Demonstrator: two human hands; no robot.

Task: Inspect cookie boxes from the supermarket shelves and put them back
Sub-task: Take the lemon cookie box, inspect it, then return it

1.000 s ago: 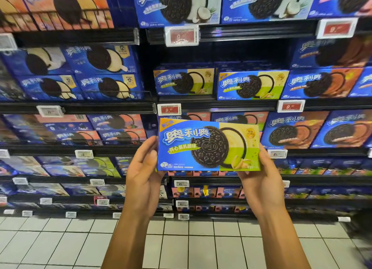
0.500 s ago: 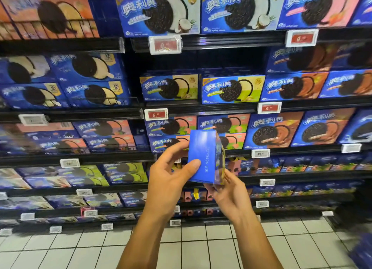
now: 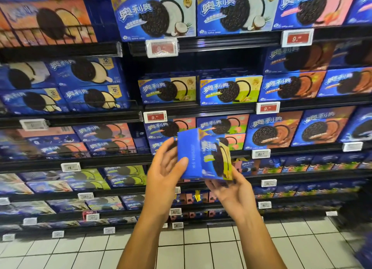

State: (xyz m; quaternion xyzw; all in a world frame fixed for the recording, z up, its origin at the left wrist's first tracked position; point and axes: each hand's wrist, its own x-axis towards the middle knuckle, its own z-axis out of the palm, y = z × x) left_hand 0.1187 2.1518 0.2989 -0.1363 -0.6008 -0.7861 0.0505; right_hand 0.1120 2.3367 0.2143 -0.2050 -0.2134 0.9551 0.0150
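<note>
We found the cookie box [image 3: 203, 154] held on end before the shelves [image 3: 201, 109]; our left hand [image 3: 165, 174] pinched its blue end panel, our right hand [image 3: 229, 190] gripped it from beneath

Both hands, left hand [image 3: 164, 169] and right hand [image 3: 229, 190], hold a cookie box [image 3: 203, 154] upright before stocked shelves [image 3: 201, 43].

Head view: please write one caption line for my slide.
Both hands, left hand and right hand, hold a blue-and-green cookie box turned edge-on before stocked shelves.
</note>
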